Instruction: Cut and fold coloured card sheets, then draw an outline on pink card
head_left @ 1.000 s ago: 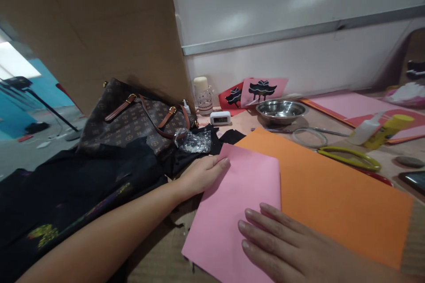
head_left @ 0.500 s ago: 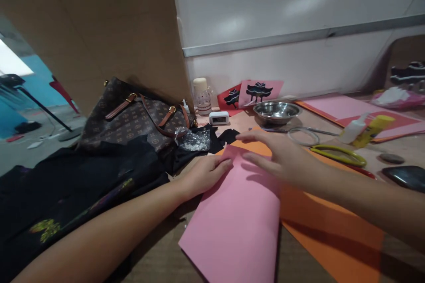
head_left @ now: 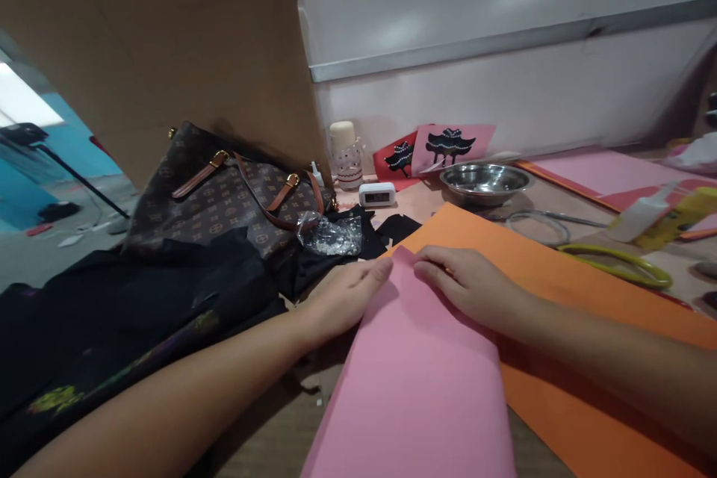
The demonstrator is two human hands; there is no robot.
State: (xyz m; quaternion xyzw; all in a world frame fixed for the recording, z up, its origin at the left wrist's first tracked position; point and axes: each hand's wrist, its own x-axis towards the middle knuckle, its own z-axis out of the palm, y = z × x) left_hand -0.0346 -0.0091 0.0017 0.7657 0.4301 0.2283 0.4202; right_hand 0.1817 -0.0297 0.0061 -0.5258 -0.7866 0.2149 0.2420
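Note:
A sheet of pink paper (head_left: 420, 381), bent over into a fold along its right side, lies in front of me. My left hand (head_left: 350, 295) grips its far left edge, thumb on top and the fingers hidden underneath. At the far right edge my right hand (head_left: 470, 284) pinches the same sheet with curled fingers. Beneath the pink sheet and my right forearm, a large orange sheet (head_left: 560, 299) spreads toward the right.
Left of the paper are black cloth (head_left: 140, 314), a brown patterned handbag (head_left: 224, 202) and a clear plastic packet (head_left: 330, 234). Behind stand a bottle (head_left: 346, 157), a white digital clock (head_left: 377, 195), pagoda cards (head_left: 453, 146) and a metal bowl (head_left: 485, 185). Yellow-handled scissors (head_left: 621, 265) lie right.
My right hand has come down from above the sheet and closed on its far edge. The pink paper has turned slightly, and more of the orange sheet shows. The view has shifted.

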